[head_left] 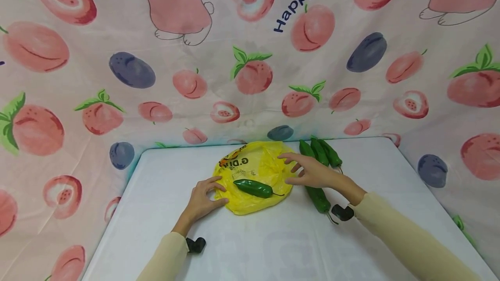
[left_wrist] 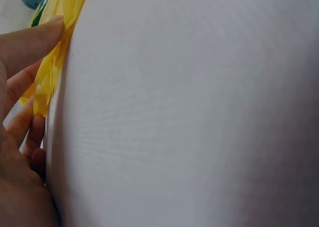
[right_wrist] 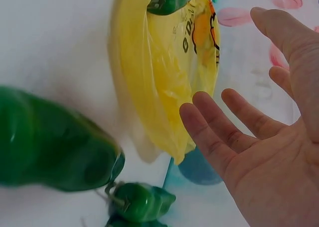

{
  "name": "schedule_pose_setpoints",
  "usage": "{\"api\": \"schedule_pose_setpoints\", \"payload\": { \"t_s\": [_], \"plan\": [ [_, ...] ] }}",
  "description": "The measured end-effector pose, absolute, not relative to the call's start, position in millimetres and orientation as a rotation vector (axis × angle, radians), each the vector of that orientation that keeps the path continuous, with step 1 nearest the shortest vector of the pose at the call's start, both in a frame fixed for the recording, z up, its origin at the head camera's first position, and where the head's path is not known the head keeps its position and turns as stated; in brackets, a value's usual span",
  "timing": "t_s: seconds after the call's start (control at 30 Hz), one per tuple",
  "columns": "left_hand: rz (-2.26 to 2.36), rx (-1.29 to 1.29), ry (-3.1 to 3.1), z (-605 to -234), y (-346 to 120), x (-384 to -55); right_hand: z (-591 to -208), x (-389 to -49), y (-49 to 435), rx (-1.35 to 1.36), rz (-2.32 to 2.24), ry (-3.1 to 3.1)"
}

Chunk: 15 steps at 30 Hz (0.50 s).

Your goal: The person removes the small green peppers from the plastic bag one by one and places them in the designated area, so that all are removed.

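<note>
A crumpled yellow plastic bag with printed lettering lies on the white table. One glossy green pepper lies on it, its stem toward the right. At the bag's left edge is my left hand, fingers loosely bent; the left wrist view has its thumb against the yellow plastic and the fingertips partly hidden behind it. My right hand hovers at the bag's right side, fingers spread and nothing in the palm. Beneath that hand a long green pepper is partly covered by it.
More green peppers lie side by side behind the right hand, close to the table's far edge. A fruit-printed cloth hangs behind the table. Small black devices sit at both wrists.
</note>
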State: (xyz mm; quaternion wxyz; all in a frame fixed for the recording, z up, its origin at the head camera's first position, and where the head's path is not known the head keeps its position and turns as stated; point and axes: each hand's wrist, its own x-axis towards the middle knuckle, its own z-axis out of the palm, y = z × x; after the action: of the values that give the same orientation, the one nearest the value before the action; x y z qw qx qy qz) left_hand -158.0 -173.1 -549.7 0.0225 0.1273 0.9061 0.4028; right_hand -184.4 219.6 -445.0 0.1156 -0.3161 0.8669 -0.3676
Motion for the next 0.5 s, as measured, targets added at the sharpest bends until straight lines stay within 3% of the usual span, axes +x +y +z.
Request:
{"api": "schedule_pose_setpoints", "payload": {
  "t_s": [0.5],
  "plan": [
    [1.257,0.415,2.824,-552,-173,-158,-452,-198,183,-0.981,-1.075,2.489]
  ]
}}
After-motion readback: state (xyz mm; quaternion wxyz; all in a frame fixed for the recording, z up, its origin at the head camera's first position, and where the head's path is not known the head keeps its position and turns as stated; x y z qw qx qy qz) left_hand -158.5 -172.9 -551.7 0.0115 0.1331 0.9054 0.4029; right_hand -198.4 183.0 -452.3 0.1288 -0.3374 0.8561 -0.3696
